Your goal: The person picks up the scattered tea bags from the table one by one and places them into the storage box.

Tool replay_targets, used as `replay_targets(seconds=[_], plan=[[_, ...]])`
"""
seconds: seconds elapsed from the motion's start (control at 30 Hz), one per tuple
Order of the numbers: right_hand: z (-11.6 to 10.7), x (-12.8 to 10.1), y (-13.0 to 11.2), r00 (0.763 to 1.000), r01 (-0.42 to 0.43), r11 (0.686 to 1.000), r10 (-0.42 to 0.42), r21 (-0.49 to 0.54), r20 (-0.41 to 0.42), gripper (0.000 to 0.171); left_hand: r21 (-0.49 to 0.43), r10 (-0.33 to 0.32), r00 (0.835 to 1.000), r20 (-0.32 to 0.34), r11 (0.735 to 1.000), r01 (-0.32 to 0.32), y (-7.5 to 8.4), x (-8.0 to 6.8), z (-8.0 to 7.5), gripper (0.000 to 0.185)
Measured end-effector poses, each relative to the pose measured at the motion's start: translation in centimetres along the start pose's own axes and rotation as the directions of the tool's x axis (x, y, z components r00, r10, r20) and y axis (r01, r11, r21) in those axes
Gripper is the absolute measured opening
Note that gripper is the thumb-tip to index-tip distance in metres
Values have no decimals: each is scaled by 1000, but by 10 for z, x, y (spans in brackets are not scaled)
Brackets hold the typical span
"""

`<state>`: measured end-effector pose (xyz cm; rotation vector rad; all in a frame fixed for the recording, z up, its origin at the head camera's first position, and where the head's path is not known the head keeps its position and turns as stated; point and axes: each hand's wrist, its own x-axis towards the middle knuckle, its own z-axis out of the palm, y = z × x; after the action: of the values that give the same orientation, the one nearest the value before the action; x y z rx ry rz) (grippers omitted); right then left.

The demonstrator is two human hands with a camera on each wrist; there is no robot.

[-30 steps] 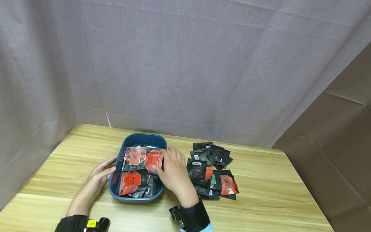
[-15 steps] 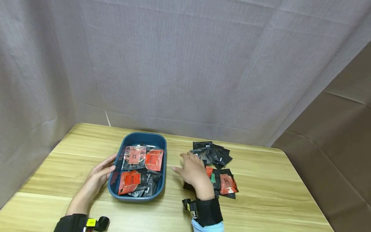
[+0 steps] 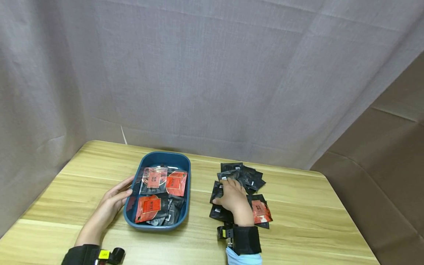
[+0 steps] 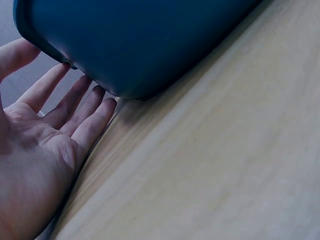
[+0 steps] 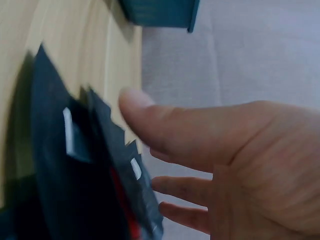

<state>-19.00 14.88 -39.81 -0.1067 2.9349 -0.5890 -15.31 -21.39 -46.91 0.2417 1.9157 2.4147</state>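
The right hand (image 3: 233, 198), fingers spread and relaxed, rests over the loose pile of black and red foil sachets (image 3: 256, 211) on the wooden table (image 3: 298, 228); judged step: selecting a sachet. Next move requires a pinch on one sachet. The left hand (image 3: 114, 200), fingers straight, touches the blue oval plastic tray (image 3: 159, 160), part-filled. Only the left-wrist view shows the fingertips (image 4: 95, 95) against the tray wall (image 4: 150, 45).

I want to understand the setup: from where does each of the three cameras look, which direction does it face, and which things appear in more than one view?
Head: sits high, faces forward and down at the table; shows both forearms, left hand, right hand.
Left wrist: low beside the blue tray, facing its outer wall; shows the open palm.
Right wrist: just above the black packets, facing along the table; shows thumb and fingers.
Shared: the tray appears in all three; the packets in head and right wrist.
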Motion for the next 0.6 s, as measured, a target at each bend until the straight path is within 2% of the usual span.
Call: replay_targets(seconds=[0.3, 0.6], plan=[[7, 5, 7, 1000, -24, 998, 25, -54, 15, 76, 0, 2, 1000, 1, 1000, -2, -1, -1, 0, 56], [6, 5, 5, 1000, -19, 998, 20, -66, 8, 81, -7, 5, 1000, 7, 1000, -5, -1, 0, 0, 54]])
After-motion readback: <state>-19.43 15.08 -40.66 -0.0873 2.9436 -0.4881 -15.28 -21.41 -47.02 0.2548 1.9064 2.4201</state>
